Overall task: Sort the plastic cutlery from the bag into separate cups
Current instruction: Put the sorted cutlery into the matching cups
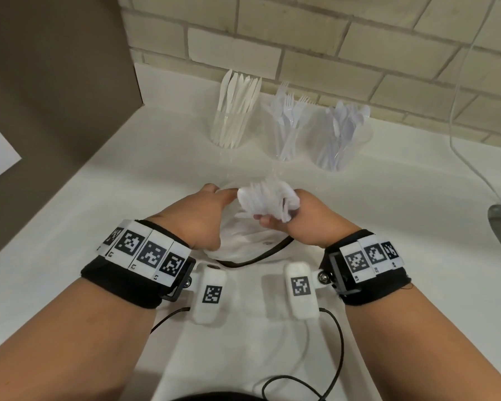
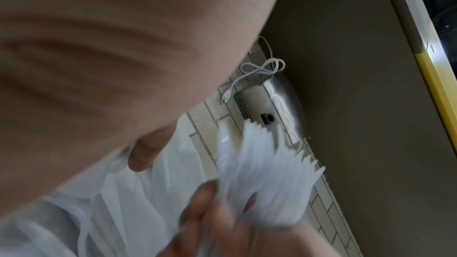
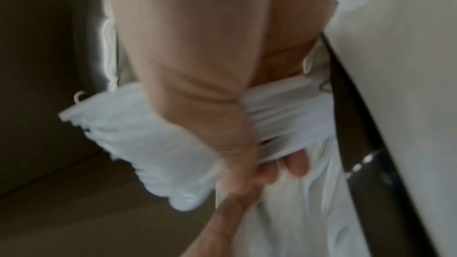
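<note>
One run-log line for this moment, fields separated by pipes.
right hand: grips cutlery bundle | left hand: holds bag | cups: knives, forks, spoons | stage: sorting unfinished

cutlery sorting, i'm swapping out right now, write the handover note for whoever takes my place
Right hand grips a bundle of white cutlery, type unclear.
Left hand holds the bag on the counter.
Three clear cups by the brick wall: knives, forks, spoons.
Done: each cup partly filled.
Left: sort this bundle, then check the bag; contents hidden.
</note>
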Demonstrator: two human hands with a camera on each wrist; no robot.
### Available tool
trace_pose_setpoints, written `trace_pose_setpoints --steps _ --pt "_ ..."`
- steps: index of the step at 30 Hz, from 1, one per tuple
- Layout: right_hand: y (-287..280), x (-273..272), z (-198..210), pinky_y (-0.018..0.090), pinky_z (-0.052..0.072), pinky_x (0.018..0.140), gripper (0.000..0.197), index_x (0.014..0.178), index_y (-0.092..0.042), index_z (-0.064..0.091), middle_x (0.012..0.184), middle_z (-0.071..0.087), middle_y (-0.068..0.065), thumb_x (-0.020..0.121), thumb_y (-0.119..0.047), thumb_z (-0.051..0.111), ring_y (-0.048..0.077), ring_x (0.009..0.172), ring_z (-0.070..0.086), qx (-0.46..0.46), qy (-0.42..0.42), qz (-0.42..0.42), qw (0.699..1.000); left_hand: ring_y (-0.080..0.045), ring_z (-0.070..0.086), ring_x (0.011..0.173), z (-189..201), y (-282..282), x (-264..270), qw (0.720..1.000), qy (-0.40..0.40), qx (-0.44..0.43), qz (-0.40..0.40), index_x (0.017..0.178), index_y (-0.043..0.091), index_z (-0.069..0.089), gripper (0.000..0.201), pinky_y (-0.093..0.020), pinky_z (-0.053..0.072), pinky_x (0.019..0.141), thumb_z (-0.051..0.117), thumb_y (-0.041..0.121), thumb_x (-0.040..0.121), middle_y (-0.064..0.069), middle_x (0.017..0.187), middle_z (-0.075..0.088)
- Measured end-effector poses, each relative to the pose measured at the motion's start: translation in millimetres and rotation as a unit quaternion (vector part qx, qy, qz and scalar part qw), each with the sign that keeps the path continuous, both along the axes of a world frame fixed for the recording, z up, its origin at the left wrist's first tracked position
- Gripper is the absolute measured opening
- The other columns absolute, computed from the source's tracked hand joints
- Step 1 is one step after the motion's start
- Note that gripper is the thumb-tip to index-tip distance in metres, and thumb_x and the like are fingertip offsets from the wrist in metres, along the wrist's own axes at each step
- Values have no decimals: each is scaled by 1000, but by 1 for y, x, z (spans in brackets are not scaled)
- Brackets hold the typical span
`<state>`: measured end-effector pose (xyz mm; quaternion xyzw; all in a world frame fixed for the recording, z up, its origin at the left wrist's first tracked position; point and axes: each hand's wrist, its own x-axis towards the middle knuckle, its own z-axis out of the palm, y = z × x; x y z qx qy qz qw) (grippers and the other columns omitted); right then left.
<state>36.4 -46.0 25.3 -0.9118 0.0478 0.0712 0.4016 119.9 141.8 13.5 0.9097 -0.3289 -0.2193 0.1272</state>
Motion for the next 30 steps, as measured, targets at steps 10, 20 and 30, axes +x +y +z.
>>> trace_pose_setpoints --steps 10,20,30 --pt "8 5 35 41 53 71 19 80 -9 64 67 63 6 96 -16 55 26 61 63 443 -150 -159 870 -13 20 144 34 10 -10 987 -27 -160 -7 98 44 56 29 -42 27 113 70 46 73 1 157 13" --pt "38 33 70 34 55 63 13 102 1 56 69 59 5 92 -8 59 19 57 62 534 -223 -171 797 -36 49 121 39 -29 -16 562 645 -471 215 132 -7 45 90 -44 43 102 18 68 90 -23 128 50" --pt "52 26 45 39 57 65 11 88 -10 64 67 62 7 95 -9 55 23 61 61 392 -194 -138 889 -17 57 102 52 -11 -3 598 517 -579 198 124 10 54 74 -34 38 100 35 71 85 -3 106 58"
